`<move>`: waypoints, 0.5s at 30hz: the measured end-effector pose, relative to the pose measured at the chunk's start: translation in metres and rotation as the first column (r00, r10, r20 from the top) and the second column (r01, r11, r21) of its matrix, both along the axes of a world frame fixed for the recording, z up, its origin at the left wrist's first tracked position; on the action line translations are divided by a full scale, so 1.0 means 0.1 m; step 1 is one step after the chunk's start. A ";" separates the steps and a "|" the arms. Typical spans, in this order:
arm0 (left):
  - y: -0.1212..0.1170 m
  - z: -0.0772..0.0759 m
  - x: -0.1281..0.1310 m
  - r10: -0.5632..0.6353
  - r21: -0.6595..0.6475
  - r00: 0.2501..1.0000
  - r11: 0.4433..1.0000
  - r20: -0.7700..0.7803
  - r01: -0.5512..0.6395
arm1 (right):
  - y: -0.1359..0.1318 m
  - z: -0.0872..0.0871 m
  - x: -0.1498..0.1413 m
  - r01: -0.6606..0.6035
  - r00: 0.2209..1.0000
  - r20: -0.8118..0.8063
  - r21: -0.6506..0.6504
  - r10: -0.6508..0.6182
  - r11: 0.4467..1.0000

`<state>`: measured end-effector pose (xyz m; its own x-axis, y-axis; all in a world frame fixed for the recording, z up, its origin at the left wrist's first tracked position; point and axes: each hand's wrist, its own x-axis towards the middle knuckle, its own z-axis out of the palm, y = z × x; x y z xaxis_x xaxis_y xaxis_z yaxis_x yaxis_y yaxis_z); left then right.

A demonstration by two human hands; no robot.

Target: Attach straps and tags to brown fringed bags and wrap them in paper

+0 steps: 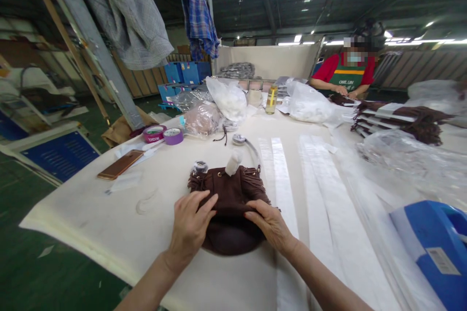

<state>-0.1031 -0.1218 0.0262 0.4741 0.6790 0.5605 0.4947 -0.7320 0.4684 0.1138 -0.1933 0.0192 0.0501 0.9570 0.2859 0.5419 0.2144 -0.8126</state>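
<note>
Bare tabletop left of the brown bag; phone, tape rolls, perhaps plastic sheets as obstacles.

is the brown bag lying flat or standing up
Lying flat. The brown bag rests on the table with its drawstring top pointing away, and the left hand and right hand press on it.

Bag on table, phone left of it, tape rolls behind phone, bottle far behind bag

Both bare forearms reach forward, converging; the left hand and right hand lie palm-down (fingers pointing inward), slightly curled
</note>
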 end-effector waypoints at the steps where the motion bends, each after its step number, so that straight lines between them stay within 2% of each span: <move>1: -0.07 -0.05 0.00 0.056 0.220 0.998 0.974 -0.014 -0.051 | 0.00 0.00 0.00 0.004 1.000 -0.006 -0.005 -0.004 1.000; 2: -0.14 -0.10 0.01 0.102 0.406 0.994 0.911 -0.034 -0.080 | 0.01 0.01 0.00 0.006 1.000 -0.012 -0.010 -0.007 1.000; 3: -0.19 -0.14 0.03 0.138 0.525 0.989 0.847 -0.057 -0.088 | 0.01 0.01 0.00 0.008 1.000 -0.019 -0.016 -0.009 1.000; 4: -0.22 -0.19 0.06 0.161 0.572 0.984 0.816 -0.082 -0.086 | 0.01 0.02 0.00 0.009 1.000 -0.025 -0.020 -0.009 1.000; 9: -0.16 -0.29 0.21 0.226 0.518 0.973 0.839 -0.050 -0.168 | 0.01 0.01 0.00 0.000 0.999 -0.038 -0.034 -0.002 0.999; 15: -0.09 -0.19 0.31 0.240 0.428 0.971 0.879 -0.012 -0.211 | 0.01 -0.04 0.00 -0.009 0.999 -0.036 -0.019 0.009 1.000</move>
